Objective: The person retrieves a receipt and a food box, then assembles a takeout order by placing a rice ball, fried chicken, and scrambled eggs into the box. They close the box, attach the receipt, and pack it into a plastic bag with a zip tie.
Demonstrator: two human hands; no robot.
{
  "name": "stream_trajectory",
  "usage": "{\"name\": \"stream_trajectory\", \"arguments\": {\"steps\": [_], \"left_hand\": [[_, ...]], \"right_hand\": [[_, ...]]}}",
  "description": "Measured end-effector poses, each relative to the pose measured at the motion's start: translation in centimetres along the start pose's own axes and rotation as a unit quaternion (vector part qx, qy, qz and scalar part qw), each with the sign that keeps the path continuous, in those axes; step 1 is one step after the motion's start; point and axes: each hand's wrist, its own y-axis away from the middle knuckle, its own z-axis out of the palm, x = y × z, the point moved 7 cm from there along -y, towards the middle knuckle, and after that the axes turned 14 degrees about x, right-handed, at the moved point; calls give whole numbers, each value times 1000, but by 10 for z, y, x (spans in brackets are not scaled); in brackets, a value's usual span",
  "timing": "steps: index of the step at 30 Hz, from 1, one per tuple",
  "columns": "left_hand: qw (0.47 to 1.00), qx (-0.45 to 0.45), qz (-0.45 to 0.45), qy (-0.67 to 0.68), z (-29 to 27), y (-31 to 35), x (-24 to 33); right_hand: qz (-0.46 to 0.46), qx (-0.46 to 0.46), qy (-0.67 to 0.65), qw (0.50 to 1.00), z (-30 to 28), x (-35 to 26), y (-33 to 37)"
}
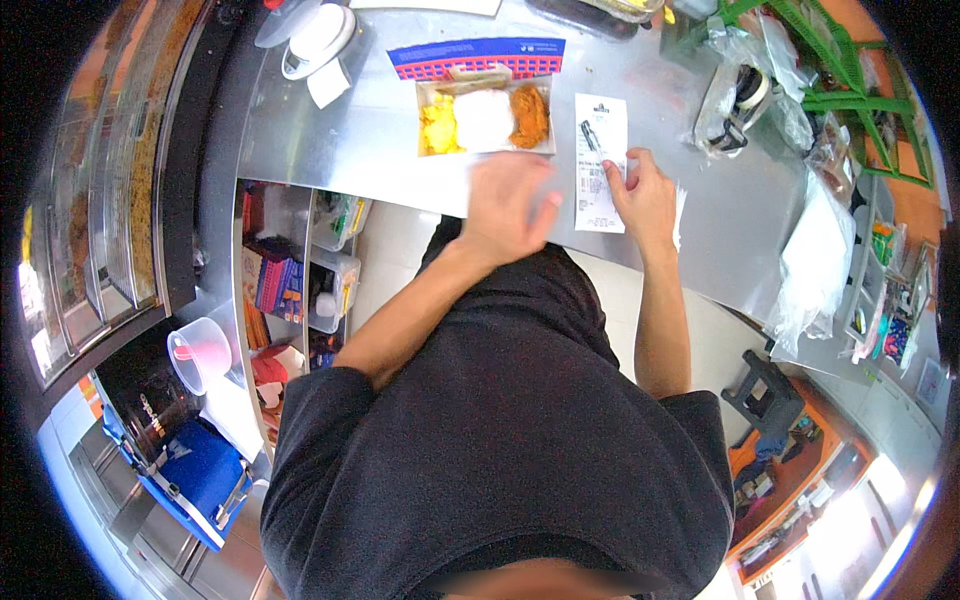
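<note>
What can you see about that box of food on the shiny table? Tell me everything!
The food box is a shallow, open rectangular tray, pale and thin like card or foam. It lies flat on the metal counter, just ahead of the left hand, which is blurred and does not clearly touch it. Inside are three portions side by side: yellow pieces at the left, a white mound like rice in the middle, and a brown crumbed piece at the right. A red and blue basket sits behind it, a paper slip beside it.

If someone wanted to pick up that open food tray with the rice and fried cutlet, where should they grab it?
Probably by the two short ends of the shallow rectangular food tray, one hand at each, coming from the person's near side. It lies flat and open on the steel counter, so keeping it level matters. The blurred left hand hovers just before its near edge; the right hand presses the white paper receipt.
</note>
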Motion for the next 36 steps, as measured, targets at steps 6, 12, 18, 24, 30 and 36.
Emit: {"name": "stream_trajectory", "arguments": {"steps": [6, 12, 18, 24, 30, 36], "left_hand": [[957, 206, -139, -150, -60, -71, -99], [962, 133, -165, -171, -55, -90, -126], [925, 178, -322, 96, -67, -84, -145], [932, 12, -324, 160, -84, -80, -179], [999, -33, -19, -2, -87, -21, -150], [995, -67, -67, 29, -72, 17, -156]], "right_hand": [[0, 133, -246, 960, 29, -92, -54], [-2, 179, -167, 970, 48, -140, -83], [75, 50, -355, 930, 48, -106, -99], [-35, -21, -289, 956, 34, -86, -94], [-290, 77, -147, 942, 27, -91, -30], [-305, 101, -76, 944, 44, -79, -12]]}}
